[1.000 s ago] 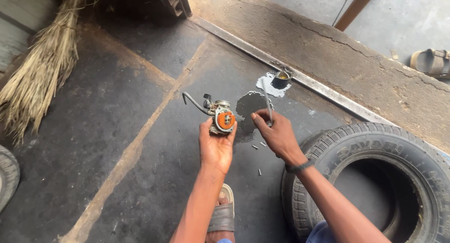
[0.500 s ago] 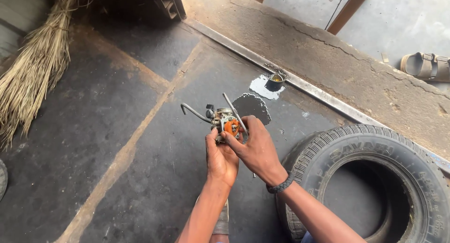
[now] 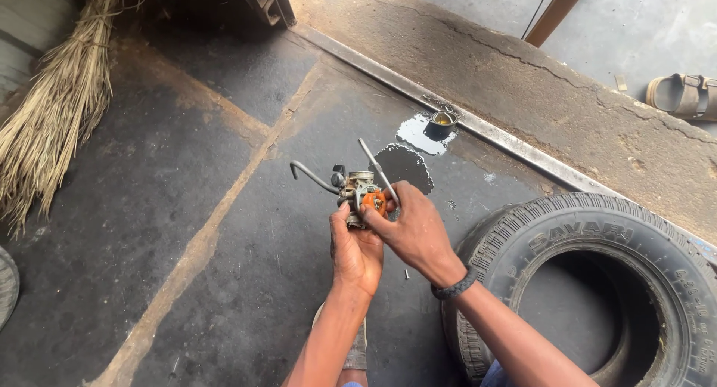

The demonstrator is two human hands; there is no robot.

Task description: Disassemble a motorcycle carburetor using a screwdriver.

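Observation:
My left hand (image 3: 355, 249) holds a small grimy metal carburetor (image 3: 357, 191) from below, over the dark floor. The carburetor has an orange round part (image 3: 373, 201) on its face and a bent grey hose (image 3: 310, 176) sticking out to the left. My right hand (image 3: 414, 230) grips a thin metal tool (image 3: 376, 166) whose shaft slants up and left, with its lower end at the orange part. A dark band sits on my right wrist.
A worn car tyre (image 3: 597, 230) lies at my right. A small metal cup (image 3: 444, 120) stands by a wet patch (image 3: 407, 163) near a metal floor rail (image 3: 523, 149). A straw broom (image 3: 56, 110) lies left, a sandal (image 3: 683, 94) far right, a small screw (image 3: 405, 272) on the floor.
My right hand has come in from the right with the tool and set it against the carburetor's orange part. Both hands have stayed close together at the carburetor.

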